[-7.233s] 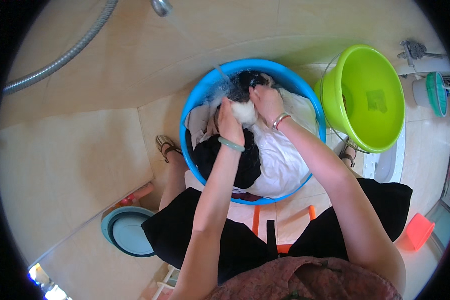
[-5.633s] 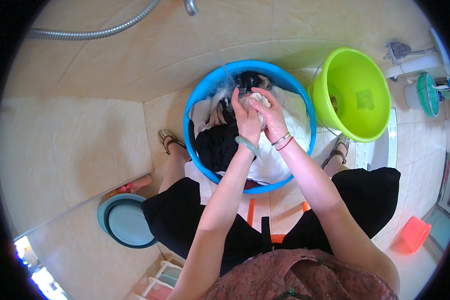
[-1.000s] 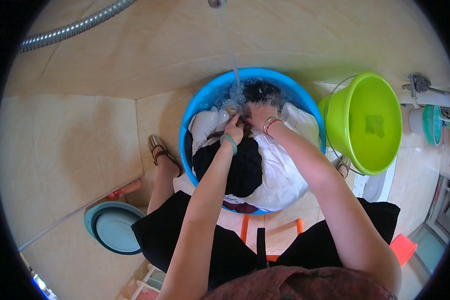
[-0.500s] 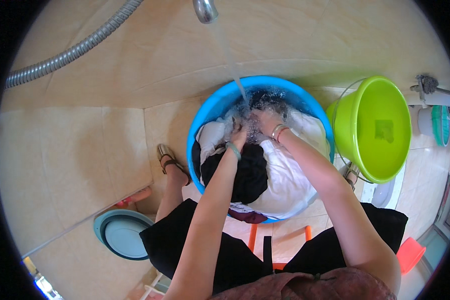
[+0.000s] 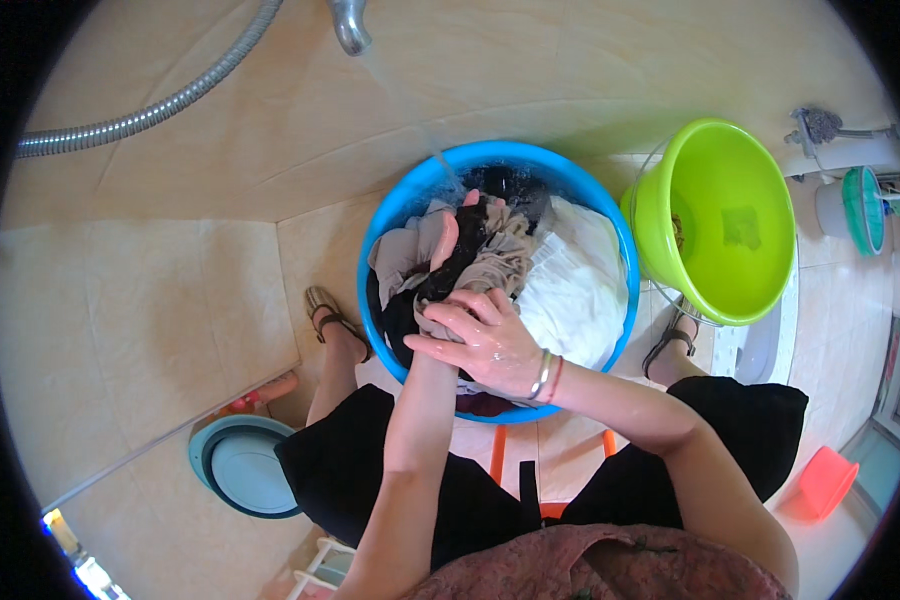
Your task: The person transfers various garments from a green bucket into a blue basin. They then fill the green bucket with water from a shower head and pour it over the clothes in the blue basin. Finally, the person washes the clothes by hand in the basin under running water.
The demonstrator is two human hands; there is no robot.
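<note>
A bunched wet garment in grey-brown and black lies over my left hand, above the washing in a blue tub. My left thumb and fingertips show past its edges; the palm is hidden beneath the cloth. My right hand is closed over the garment's near end at my left wrist, its fingers bent across fabric and wrist. White clothing fills the tub's right side. Grey cloth lies at the left, with dark cloth around it. Water falls from a metal tap into the tub's far side.
A lime-green bucket tilts beside the tub on the right. At lower left is a grey-blue basin. A metal hose hangs on the tiled wall. A red-orange container is at lower right; my feet flank the tub.
My hands have come up out of the running water, bringing the grey-brown and black garment toward me. My right hand has moved back onto my left wrist. The view has shifted slightly.
</note>
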